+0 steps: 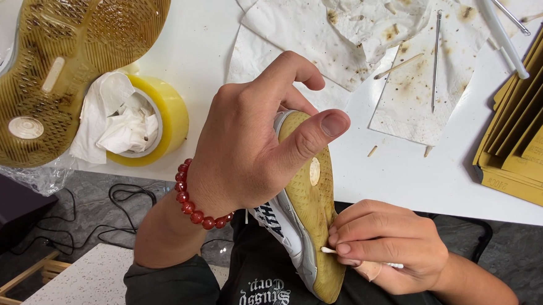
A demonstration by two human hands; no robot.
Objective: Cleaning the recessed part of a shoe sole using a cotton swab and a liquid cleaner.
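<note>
Shoe (306, 225) looks light w/ stiff yellowed sole; we clamp its forefoot in left hand (252, 141), right hand (388, 242) fingers pinching cotton swab (328, 250) against the sole edge.

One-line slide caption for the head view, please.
Left hand grips a yellowed-sole sneaker while the right hand works a thin stick against its sole.

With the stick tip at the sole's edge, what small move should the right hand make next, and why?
Probably draw the small stick a little along the groove of the yellowed sole. The right hand pinches it with its tip at the sole's edge, while the left hand steadies the shoe.
</note>
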